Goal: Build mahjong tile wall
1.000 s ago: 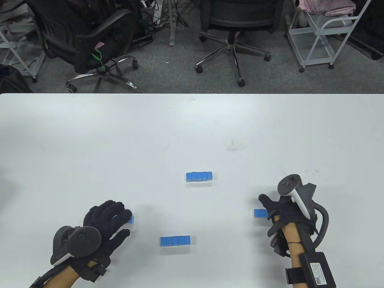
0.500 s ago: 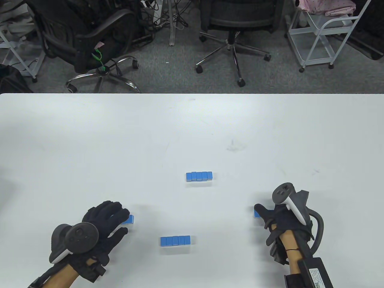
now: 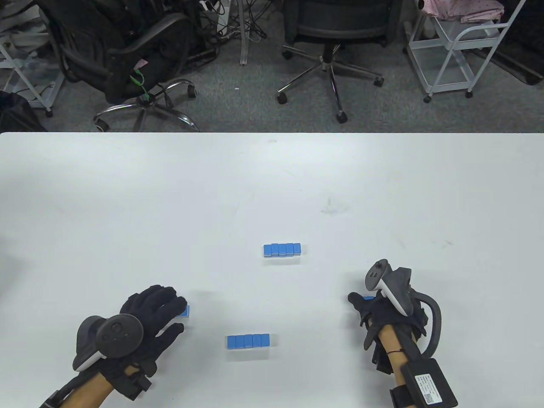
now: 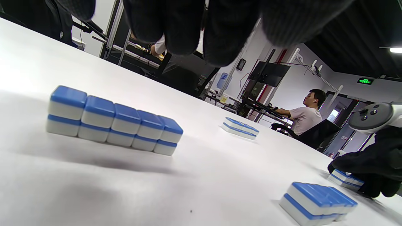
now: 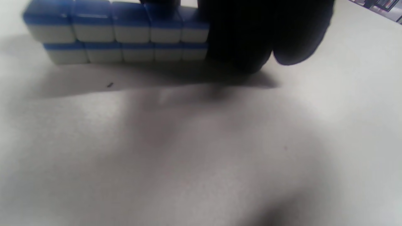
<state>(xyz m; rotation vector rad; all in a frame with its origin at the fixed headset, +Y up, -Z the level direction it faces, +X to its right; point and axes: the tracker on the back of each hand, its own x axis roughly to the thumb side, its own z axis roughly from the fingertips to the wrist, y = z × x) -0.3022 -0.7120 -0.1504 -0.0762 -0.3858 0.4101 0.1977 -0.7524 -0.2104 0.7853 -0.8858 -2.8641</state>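
Four two-layer rows of blue-and-white mahjong tiles lie on the white table point(image 3: 272, 182). The far row point(image 3: 282, 249) and the near row point(image 3: 248, 341) stand free in the middle. My left hand point(image 3: 155, 308) is spread over the left row point(image 3: 185, 311). In the left wrist view its fingertips point(image 4: 185, 34) hang above that row point(image 4: 113, 121) without touching. My right hand point(image 3: 367, 308) covers the right row point(image 3: 369, 298). Its fingers point(image 5: 248, 40) curl down against one end of that row point(image 5: 116, 34), and its thumb reaches over the top.
Office chairs point(image 3: 331, 29) and a white cart point(image 3: 459, 51) stand on the floor beyond the table's far edge. In the left wrist view a seated person point(image 4: 306, 114) works at another desk in the background.
My right hand has slid left over the right row, which now shows only a sliver of blue. The left hand has barely shifted above its row.
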